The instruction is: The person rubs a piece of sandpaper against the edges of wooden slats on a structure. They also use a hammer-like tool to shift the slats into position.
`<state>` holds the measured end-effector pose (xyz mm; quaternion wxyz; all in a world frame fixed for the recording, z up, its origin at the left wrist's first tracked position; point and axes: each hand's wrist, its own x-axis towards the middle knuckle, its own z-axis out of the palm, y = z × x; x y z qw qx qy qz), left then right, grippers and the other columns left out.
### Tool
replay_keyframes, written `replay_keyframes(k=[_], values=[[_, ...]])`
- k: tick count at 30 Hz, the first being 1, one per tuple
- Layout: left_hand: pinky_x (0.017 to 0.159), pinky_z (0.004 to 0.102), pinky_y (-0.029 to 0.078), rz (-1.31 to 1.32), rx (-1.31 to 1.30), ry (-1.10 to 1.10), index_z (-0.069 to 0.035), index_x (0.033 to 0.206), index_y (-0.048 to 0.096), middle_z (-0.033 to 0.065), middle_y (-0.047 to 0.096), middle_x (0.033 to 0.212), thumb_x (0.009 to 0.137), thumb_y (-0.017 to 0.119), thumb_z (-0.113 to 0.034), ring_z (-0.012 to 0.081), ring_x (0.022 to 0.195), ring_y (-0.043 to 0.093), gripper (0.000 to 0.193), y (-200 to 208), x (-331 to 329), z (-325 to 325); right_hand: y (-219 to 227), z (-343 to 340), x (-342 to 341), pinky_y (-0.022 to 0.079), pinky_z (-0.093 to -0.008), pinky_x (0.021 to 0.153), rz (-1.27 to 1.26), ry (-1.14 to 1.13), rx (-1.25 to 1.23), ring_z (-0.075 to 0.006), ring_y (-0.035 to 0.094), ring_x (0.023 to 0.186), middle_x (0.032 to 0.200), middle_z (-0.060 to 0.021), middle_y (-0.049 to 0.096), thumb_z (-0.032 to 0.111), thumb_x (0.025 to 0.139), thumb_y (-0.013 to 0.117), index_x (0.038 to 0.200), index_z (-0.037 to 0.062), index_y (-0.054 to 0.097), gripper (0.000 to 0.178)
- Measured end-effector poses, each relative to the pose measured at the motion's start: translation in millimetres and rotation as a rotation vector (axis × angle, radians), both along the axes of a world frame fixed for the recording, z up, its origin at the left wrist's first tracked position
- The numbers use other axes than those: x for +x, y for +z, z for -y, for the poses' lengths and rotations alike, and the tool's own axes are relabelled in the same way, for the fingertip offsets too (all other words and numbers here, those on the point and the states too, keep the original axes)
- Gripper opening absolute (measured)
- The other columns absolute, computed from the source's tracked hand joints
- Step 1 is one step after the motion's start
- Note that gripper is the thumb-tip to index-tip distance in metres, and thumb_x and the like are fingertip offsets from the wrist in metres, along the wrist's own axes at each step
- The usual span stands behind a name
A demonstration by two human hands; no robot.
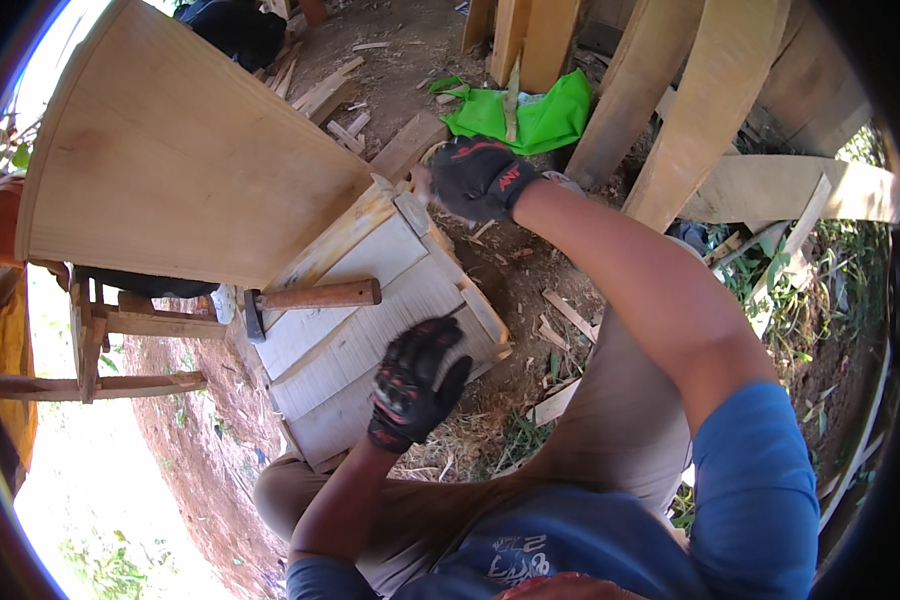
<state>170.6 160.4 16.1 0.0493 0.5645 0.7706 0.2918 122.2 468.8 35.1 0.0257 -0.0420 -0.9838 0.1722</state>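
Note:
A pale box-like piece of planks stands in front of me, its slatted side facing up. My left hand, in a black glove, is over its near part with fingers and thumb apart. A hammer with a dark metal head and wooden handle lies on the slats, beyond that hand and to its left. My right hand, also in a black glove, is at the piece's far right corner. Its fingers are curled and blurred, and what they hold, if anything, cannot be made out.
A large curved wooden panel rises at the left. Behind it stands a wooden frame. A bright green bag lies on the dirt ground. Long boards lean at the far right, and wood scraps litter the ground.

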Motion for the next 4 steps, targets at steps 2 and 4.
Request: replay_keyframes(k=[2, 4], values=[[0.11, 0.0469, 0.048, 0.12, 0.211, 0.295, -0.004, 0.138, 0.059, 0.0172, 0.06, 0.146, 0.093, 0.079, -0.015, 0.033, 0.133, 0.06, 0.051, 22, -7, 1, 8, 17, 8, 0.056, -0.0483, 0.083, -0.027, 0.224, -0.151, -0.0389, 0.073, 0.095, 0.098, -0.0214, 0.075, 0.035, 0.102, 0.058, 0.098, 0.0049, 0.075, 0.035], [0.11, 0.0453, 0.05, 0.318, 0.236, 0.391, -0.003, 0.159, 0.038, 0.0198, 0.063, 0.142, 0.093, 0.082, -0.017, 0.037, 0.129, 0.063, 0.08, 24, -26, 15, 19, 35, 8, 0.055, -0.0434, 0.088, -0.058, 0.432, -0.346, -0.0331, 0.075, 0.098, 0.102, -0.021, 0.077, 0.039, 0.098, 0.067, 0.107, 0.0058, 0.077, 0.035]])
